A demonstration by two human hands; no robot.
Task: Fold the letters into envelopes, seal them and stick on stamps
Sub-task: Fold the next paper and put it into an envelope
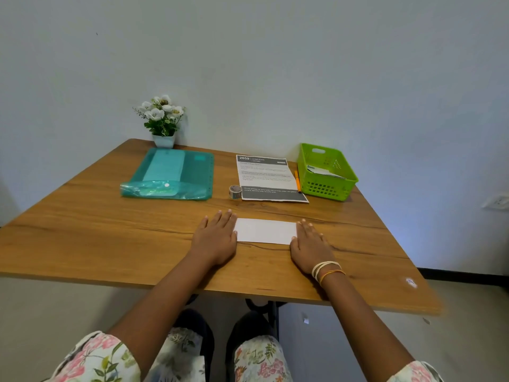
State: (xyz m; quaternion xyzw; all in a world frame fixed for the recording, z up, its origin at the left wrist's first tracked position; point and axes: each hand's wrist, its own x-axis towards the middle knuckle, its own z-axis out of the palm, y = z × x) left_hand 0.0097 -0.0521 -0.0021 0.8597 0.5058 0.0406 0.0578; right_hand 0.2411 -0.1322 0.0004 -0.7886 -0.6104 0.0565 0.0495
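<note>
Two flat hands, left [217,238] and right [308,241], press the ends of the letter [265,230], light, limp paper best lifted by an edge.

On the tabletop [82,232] I see a folded sheet [265,231] nearest me, between my hands. Behind it lie a tape roll [235,192] and a printed page [268,177]; folder [176,175] left, basket [326,172] right, pen [297,181] between page and basket.
</note>
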